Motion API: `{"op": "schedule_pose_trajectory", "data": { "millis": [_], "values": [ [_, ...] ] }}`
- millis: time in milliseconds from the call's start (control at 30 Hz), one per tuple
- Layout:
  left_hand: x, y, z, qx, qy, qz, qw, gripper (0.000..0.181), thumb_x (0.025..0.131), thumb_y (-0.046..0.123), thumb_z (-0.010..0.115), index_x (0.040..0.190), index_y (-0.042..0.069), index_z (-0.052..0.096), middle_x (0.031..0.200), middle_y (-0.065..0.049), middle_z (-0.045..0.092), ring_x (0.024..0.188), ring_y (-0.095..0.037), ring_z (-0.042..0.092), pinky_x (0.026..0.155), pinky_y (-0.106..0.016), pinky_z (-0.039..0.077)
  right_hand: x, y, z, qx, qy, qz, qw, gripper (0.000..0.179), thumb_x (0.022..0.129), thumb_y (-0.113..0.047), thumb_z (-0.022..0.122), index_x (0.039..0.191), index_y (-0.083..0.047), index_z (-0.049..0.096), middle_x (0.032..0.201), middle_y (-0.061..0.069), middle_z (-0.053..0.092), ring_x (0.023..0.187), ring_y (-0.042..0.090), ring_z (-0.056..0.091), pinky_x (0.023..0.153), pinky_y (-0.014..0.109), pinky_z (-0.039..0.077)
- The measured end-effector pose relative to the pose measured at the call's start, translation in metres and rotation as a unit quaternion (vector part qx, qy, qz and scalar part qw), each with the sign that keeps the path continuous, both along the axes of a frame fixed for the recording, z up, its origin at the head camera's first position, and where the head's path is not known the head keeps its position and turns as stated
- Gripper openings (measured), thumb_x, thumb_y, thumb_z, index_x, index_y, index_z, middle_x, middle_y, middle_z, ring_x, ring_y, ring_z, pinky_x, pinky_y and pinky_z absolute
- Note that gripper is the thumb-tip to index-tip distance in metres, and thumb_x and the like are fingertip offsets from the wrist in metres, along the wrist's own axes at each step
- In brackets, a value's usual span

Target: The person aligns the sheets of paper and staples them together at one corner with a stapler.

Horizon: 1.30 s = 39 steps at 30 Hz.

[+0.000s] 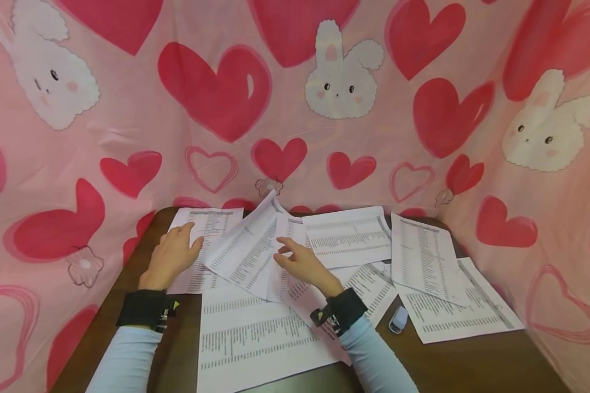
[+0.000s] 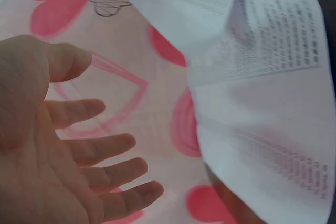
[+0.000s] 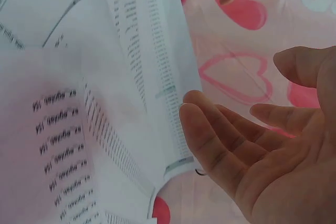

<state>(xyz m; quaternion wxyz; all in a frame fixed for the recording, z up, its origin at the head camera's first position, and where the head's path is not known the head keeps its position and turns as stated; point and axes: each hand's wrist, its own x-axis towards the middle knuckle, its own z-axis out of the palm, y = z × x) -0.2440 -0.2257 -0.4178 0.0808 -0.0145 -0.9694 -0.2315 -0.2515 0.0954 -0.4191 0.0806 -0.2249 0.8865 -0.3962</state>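
Between my two hands a printed sheet of paper (image 1: pixel 246 251) is lifted and tilted, its top corner sticking up in front of the backdrop. My left hand (image 1: pixel 169 254) hovers over another printed sheet (image 1: pixel 192 281) at the back left. In the left wrist view, that hand (image 2: pixel 58 140) has its fingers spread apart, with a bent sheet (image 2: pixel 262 103) beyond them. My right hand (image 1: pixel 302 265) is at the tilted sheet's right side, fingers slightly bent. Its palm (image 3: pixel 294 182) shows bare in the right wrist view, fingertips overlapping the edge of a sheet (image 3: pixel 152 77).
More printed sheets overlap on the brown table (image 1: pixel 177 344): a large one (image 1: pixel 255 349) in front, one (image 1: pixel 349 237) at the back, two at the right (image 1: pixel 423 262). A small pale object shaped like a toy car (image 1: pixel 398 320) stands among them. A pink heart-patterned cloth (image 1: pixel 285 125) surrounds the table.
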Motion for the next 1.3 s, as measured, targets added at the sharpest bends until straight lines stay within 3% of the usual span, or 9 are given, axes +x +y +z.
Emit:
{"op": "schedule_pose_trajectory", "data": {
  "millis": [100, 333, 500, 1000, 1300],
  "values": [
    [-0.004, -0.011, -0.007, 0.007, -0.015, 0.018, 0.9997, 0.062, 0.096, 0.029, 0.053, 0.142, -0.009, 0.034, 0.135, -0.038, 0.037, 0.117, -0.057, 0.037, 0.090, -0.072, 0.033, 0.000, -0.009, -0.002, -0.008, -0.016, 0.013, 0.9997, 0.053, 0.098, -0.037, 0.055, 0.145, -0.017, 0.043, 0.124, 0.009, 0.061, 0.089, 0.019, 0.061, 0.071, 0.027, 0.052],
    [-0.016, -0.040, -0.016, 0.018, -0.043, 0.069, 0.9965, 0.061, 0.096, 0.029, 0.052, 0.138, -0.012, 0.035, 0.126, -0.039, 0.042, 0.104, -0.054, 0.046, 0.081, -0.072, 0.039, -0.007, -0.029, -0.009, -0.072, -0.054, 0.046, 0.9949, 0.049, 0.098, -0.034, 0.055, 0.143, -0.016, 0.046, 0.118, 0.008, 0.062, 0.089, 0.031, 0.066, 0.069, 0.029, 0.054],
    [-0.021, -0.051, -0.020, 0.016, -0.051, 0.085, 0.9949, 0.057, 0.096, 0.029, 0.050, 0.133, -0.013, 0.038, 0.119, -0.039, 0.047, 0.095, -0.053, 0.050, 0.076, -0.068, 0.041, -0.008, -0.037, -0.012, -0.088, -0.067, 0.049, 0.9927, 0.046, 0.098, -0.031, 0.056, 0.140, -0.014, 0.048, 0.111, 0.006, 0.062, 0.087, 0.029, 0.068, 0.068, 0.033, 0.055],
    [-0.029, -0.058, -0.013, 0.036, -0.139, 0.121, 0.9823, 0.068, 0.095, 0.031, 0.052, 0.138, -0.015, 0.027, 0.122, -0.041, 0.042, 0.100, -0.056, 0.046, 0.084, -0.070, 0.039, -0.012, -0.053, -0.014, -0.094, -0.092, 0.046, 0.9903, 0.045, 0.098, -0.034, 0.055, 0.139, -0.015, 0.050, 0.103, 0.001, 0.061, 0.083, 0.025, 0.068, 0.067, 0.031, 0.055],
    [-0.029, -0.062, -0.019, 0.052, -0.187, 0.120, 0.9736, 0.072, 0.095, 0.030, 0.051, 0.140, -0.017, 0.021, 0.127, -0.043, 0.035, 0.107, -0.056, 0.040, 0.090, -0.070, 0.034, -0.016, -0.061, -0.024, -0.110, -0.109, 0.043, 0.9870, 0.045, 0.097, -0.026, 0.057, 0.136, -0.005, 0.050, 0.098, 0.005, 0.062, 0.076, 0.024, 0.068, 0.062, 0.033, 0.055]
  ]
}}
